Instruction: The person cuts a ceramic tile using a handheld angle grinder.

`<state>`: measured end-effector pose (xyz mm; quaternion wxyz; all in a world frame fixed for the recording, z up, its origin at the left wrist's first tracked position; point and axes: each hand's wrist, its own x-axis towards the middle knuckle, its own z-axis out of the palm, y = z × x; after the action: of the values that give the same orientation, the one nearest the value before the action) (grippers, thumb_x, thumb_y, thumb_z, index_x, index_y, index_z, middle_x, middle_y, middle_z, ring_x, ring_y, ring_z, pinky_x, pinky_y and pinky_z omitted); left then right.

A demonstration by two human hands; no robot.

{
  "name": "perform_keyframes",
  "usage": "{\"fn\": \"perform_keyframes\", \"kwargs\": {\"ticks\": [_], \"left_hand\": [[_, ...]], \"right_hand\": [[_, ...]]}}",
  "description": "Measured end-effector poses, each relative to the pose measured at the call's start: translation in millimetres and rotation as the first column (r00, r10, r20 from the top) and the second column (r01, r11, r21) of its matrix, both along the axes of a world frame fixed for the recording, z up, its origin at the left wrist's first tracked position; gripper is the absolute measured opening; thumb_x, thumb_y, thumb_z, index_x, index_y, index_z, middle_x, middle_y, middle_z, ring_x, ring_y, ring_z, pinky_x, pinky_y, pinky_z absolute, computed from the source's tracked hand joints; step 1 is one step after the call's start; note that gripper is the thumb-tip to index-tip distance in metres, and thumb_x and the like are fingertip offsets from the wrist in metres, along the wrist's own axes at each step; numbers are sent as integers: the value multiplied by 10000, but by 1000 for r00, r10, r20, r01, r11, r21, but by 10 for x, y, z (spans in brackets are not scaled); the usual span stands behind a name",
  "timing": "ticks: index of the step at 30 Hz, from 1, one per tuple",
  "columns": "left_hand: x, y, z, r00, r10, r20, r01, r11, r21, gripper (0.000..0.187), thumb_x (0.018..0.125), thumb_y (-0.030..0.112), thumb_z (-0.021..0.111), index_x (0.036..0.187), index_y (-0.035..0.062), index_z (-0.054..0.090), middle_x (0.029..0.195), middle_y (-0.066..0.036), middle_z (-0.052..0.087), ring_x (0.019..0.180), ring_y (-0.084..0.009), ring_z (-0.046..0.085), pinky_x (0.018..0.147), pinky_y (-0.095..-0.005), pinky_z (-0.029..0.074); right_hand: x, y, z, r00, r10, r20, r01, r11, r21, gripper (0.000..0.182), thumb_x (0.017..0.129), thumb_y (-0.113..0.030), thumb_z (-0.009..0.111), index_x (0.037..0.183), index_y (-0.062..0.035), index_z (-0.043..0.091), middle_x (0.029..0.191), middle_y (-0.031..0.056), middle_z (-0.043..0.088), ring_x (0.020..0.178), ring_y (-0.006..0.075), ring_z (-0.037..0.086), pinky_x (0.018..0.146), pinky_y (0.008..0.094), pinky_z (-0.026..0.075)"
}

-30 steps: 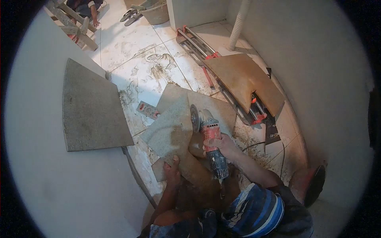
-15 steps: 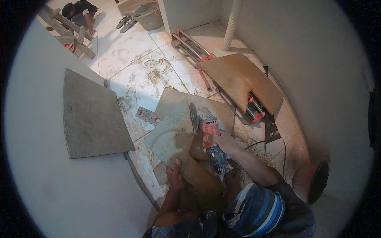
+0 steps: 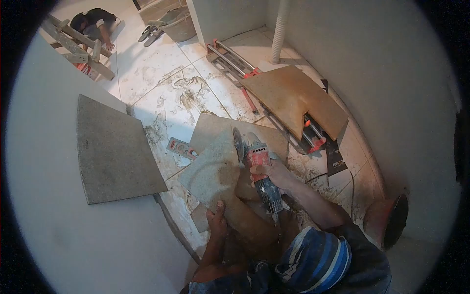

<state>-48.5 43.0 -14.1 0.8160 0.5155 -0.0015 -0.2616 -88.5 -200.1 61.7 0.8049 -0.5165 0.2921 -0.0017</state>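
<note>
My right hand [image 3: 273,175] is wrapped round the red and black body of an angle grinder [image 3: 259,157]. The grinder's upright disc [image 3: 238,143] is right at the edge of a dusty, light-coloured tile piece [image 3: 210,164]. At that piece's lower edge, my left hand [image 3: 217,219] grips it, thumb on top and the other fingers partly hidden. Beneath the piece a larger grey tile [image 3: 271,138] lies on the floor. A small spirit level [image 3: 181,147] rests just left of the tile piece.
A tile cutter [image 3: 232,62] carries a notched brown tile [image 3: 293,95] at the right. Another grey tile [image 3: 115,152] leans on the left wall. A bucket [image 3: 180,29], slippers [image 3: 150,35] and wooden ladder [image 3: 81,46] stand farther back, near a crouching person [image 3: 95,24]. A red container [image 3: 387,220] is lower right.
The view has shifted slightly. Both hands, the grinder and the tile piece keep nearly the same positions relative to one another.
</note>
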Motion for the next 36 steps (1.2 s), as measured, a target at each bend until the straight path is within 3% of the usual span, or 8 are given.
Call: {"fn": "perform_keyframes", "kwargs": {"ticks": [3,5,14,17,19,26,28,36], "left_hand": [[15,72,-211,963,-66,263,31,990,136,334,977,250,619,1178,-8,551,1124,-96,634,991,-181,610,881,-326,490],[-21,52,-198,999,33,-34,-30,997,66,346,976,247,619,1189,-15,545,1130,-101,635,988,-188,610,875,-325,491],[46,100,-244,997,-66,26,66,998,-4,349,969,234,623,1216,2,537,1127,-93,639,1002,-209,630,895,-368,508],[29,112,-284,986,-39,163,24,995,93,356,965,239,630,1214,2,537,1134,-96,637,1004,-213,629,895,-368,508],[57,106,-288,994,-43,105,37,997,61,362,962,244,634,1214,3,537,1135,-98,638,1002,-212,629,894,-368,509],[33,39,-25,997,25,-78,-17,995,99,376,957,265,643,1207,3,544,1133,-100,638,988,-204,627,888,-360,506],[58,55,-114,999,17,-51,-11,994,109,370,955,263,646,1200,3,551,1125,-98,641,985,-204,628,884,-362,508],[107,-20,-33,999,16,28,-18,998,53,343,951,251,651,1174,3,571,1093,-91,655,966,-196,636,866,-365,518]], "right_hand": [[40,-46,-91,1000,26,-10,-27,999,-21,267,836,-183,739,1001,-29,596,839,88,668,698,207,682,636,332,569],[47,-58,-165,999,40,-21,-40,999,-32,268,833,-175,741,1005,-32,593,839,88,667,698,208,683,634,333,569],[141,-89,-128,993,-23,112,35,994,-107,248,841,-163,735,1016,-53,597,824,83,660,692,199,680,634,329,578],[141,-127,-138,999,46,29,-44,995,-85,395,820,-278,767,1096,-21,649,968,62,676,833,183,676,772,329,546],[157,-95,-77,997,-13,79,22,994,-108,288,832,-205,748,1025,-51,600,825,83,661,707,190,680,651,333,580],[78,-62,-84,997,-6,80,13,996,-88,283,825,-196,748,1008,-48,591,823,85,658,723,187,678,662,329,581],[46,-77,-149,998,49,-34,-50,998,-28,415,805,-243,785,1128,-32,633,1014,50,651,812,182,673,750,328,553],[-39,29,7,998,65,14,-64,998,-2,368,850,-203,728,1145,-19,609,967,26,636,814,150,642,747,309,538]]}}
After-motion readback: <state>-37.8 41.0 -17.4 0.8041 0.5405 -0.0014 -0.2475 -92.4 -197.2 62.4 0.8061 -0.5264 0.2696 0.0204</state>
